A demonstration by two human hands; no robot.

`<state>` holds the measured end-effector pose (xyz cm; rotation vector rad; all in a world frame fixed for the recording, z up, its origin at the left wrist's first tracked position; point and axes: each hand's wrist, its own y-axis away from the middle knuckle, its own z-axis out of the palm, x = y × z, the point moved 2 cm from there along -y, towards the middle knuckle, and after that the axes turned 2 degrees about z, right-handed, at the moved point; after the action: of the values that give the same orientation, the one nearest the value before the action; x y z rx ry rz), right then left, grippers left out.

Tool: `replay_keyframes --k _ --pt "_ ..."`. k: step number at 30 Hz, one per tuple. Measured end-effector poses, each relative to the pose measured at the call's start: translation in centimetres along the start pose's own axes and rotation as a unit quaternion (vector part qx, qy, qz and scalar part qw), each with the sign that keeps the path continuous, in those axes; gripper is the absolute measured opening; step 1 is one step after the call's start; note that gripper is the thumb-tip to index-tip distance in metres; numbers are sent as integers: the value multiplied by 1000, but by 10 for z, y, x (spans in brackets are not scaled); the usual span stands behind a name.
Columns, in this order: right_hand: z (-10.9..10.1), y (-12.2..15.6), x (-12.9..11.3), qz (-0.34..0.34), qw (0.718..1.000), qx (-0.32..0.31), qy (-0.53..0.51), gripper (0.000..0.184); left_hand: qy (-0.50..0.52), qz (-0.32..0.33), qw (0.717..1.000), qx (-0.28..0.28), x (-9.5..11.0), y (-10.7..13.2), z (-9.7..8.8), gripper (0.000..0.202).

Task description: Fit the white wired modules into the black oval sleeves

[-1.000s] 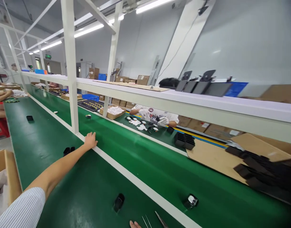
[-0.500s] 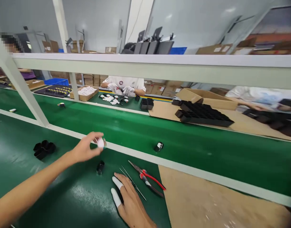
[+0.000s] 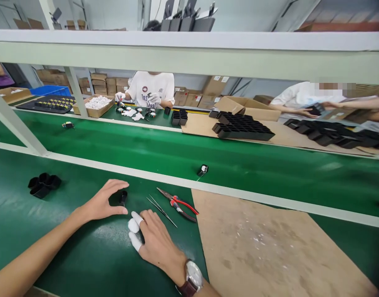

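Observation:
My left hand [image 3: 101,203] rests on the green mat with thumb and forefinger spread in an arc around a small black part [image 3: 123,197], close to it without clearly gripping it. My right hand [image 3: 154,239] lies flat on the mat just to the right, with white finger cots on two fingertips and a watch on the wrist; it holds nothing. Thin tweezers [image 3: 162,211] and red-handled pliers [image 3: 179,205] lie just beyond the right hand.
A cluster of black parts [image 3: 42,185] sits at the left. A small black-and-white part [image 3: 203,170] lies on the green belt [image 3: 269,165]. A cardboard sheet [image 3: 269,251] covers the mat at right. Across the belt, other people work beside black trays [image 3: 241,128].
The view swung right and down. My left hand came back from the white rail, briefly held a small white thing up, and now sits low around the black part. My right hand slid closer.

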<state>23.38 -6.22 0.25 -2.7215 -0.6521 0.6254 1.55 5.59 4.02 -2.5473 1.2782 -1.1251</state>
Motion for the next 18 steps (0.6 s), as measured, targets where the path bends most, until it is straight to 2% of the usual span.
replay_keyframes --k 4,6,9,13,18 --pt "-6 -4 6 -12 999 -8 -42 49 56 -71 995 -44 -16 14 9 51" --pt "-6 -3 9 6 999 11 -36 50 68 -71 994 -50 -18 20 12 50" --pt "0 -3 7 21 999 23 -26 42 76 -69 993 -54 -19 24 13 49" --pt "4 -2 7 36 998 9 -45 48 67 -81 992 -68 -21 28 15 54" --pt "8 2 13 56 997 47 -24 50 66 -110 988 -88 -20 31 16 76"
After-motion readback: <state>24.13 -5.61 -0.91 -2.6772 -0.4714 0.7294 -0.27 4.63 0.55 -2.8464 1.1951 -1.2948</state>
